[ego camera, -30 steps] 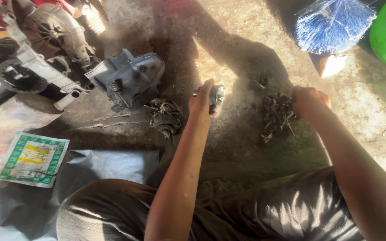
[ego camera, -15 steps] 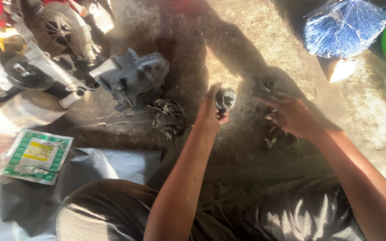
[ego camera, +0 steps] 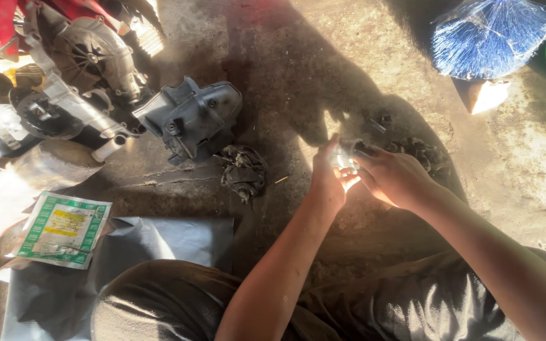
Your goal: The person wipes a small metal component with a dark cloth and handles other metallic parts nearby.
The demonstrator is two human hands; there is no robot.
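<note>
Nearest the camera, grey trouser-clad knees (ego camera: pixel 159 303) fill the bottom edge, the cloth creased and dusty. Beside them on the left lies a flat dark grey sheet (ego camera: pixel 178 240), and on its corner a green-and-white printed paper packet (ego camera: pixel 64 228).

Above the knees both forearms meet over the rough, stained concrete floor (ego camera: pixel 273 76). The left hand (ego camera: pixel 328 180) and the right hand (ego camera: pixel 394 177) are cupped together around a small, shiny, roundish metal part (ego camera: pixel 347 155), which sits between them in bright sunlight; the fingers of each hand are curled closed against it, the two hands touching.

Left of the hands rests a crumpled, greasy dark rag (ego camera: pixel 242 172). Just behind the right hand lies a second dark oily clump (ego camera: pixel 428 155), partly in shadow.

Farther off sits a grey moulded angular casing (ego camera: pixel 191 117), and beyond it a dismantled engine of ribbed silver metal with red parts (ego camera: pixel 77 57). At top right lies a blue bristly brush head in clear plastic wrap (ego camera: pixel 488 35).
</note>
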